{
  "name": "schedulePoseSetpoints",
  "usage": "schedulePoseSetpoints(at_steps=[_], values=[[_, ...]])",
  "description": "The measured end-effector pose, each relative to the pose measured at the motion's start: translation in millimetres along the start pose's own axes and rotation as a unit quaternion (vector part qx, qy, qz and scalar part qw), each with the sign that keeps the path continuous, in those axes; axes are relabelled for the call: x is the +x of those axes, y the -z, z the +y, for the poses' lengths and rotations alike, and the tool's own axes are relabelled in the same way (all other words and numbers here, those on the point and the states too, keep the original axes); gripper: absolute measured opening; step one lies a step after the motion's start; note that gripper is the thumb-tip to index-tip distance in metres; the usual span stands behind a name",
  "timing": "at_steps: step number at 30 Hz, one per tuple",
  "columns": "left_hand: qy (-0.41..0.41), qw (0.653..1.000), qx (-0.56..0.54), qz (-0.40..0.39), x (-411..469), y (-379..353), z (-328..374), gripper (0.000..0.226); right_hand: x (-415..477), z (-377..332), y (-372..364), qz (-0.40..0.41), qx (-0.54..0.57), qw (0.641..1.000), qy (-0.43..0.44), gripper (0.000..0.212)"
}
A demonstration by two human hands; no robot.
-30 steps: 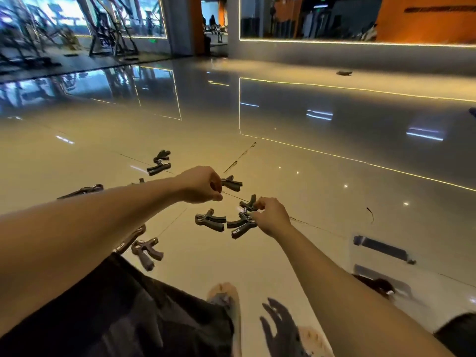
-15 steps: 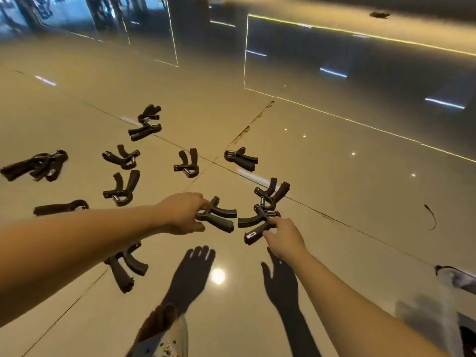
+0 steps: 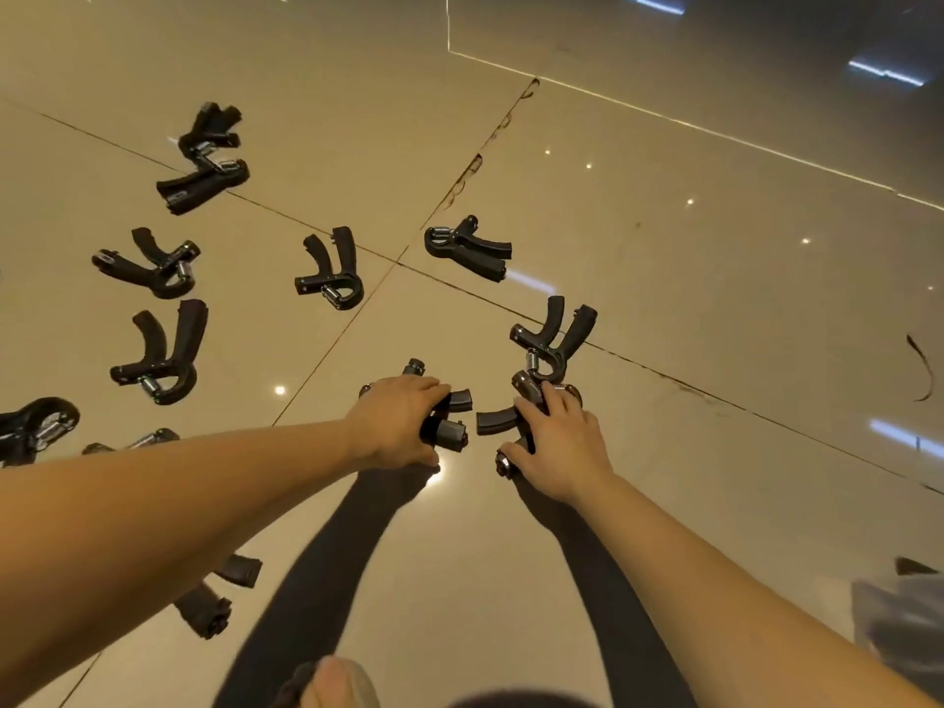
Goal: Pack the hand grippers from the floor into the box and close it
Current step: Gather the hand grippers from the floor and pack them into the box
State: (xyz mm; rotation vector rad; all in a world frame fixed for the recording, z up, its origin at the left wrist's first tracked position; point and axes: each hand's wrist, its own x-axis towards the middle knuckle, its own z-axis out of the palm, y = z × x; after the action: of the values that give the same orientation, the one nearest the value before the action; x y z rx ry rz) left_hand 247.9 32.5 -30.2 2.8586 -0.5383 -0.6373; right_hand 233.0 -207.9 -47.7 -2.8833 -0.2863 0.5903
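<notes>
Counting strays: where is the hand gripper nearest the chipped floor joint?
In the head view's centre, the lone hand gripper lies right of the tile-joint crossing, a second hand gripper to its left.

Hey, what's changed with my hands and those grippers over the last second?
The left hand drew back and now grips the middle hand gripper, which lay free a second ago. The right hand went from fingertip touch to curling round the right-side gripper. The other grippers lie unmoved on the floor.
</notes>
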Motion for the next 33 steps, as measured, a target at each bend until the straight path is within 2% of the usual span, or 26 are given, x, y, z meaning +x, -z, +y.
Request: schedulePoseSetpoints(at_steps=[3,6,9,12,19,23,28,33], values=[[-0.007,0.999,0.032,-0.006,9.4,-8.5,-1.9,0.084,-13.0,2.5,-1.2,-0.002,-0.015,1.0,0.003,0.075],[-0.012,0.998,0.068,0.012,14.6,-8.4,-0.4,0.066,-17.2,15.8,9.2,-0.016,-0.02,0.999,0.025,0.083],[-0.01,0.998,0.048,0.033,13.8,-10.7,0.7,0.053,-15.1,24.5,12.4,0.024,-0.071,0.995,0.058,0.083],[-0.019,0.999,0.026,0.038,8.3,-15.0,0.9,0.049,-10.9,24.6,5.0,0.034,-0.065,0.995,0.068,0.082],[-0.03,0.997,-0.023,0.067,-11.7,-11.2,-1.4,0.05,-19.8,21.8,-12.9,0.028,-0.02,0.998,0.054,0.071],[-0.02,0.995,-0.033,0.096,-25.2,0.1,-0.9,0.059,-35.3,25.8,-5.5,0.017,0.005,0.999,0.034,0.069],[-0.007,0.984,-0.071,0.162,-49.1,33.9,23.8,0.07,-56.9,34.0,48.1,0.06,0.025,0.998,0.001,0.069],[-0.02,0.972,-0.094,0.212,-80.7,98.5,77.3,0.074,-100.1,40.2,125.4,0.14,0.049,0.989,-0.014,0.07]])
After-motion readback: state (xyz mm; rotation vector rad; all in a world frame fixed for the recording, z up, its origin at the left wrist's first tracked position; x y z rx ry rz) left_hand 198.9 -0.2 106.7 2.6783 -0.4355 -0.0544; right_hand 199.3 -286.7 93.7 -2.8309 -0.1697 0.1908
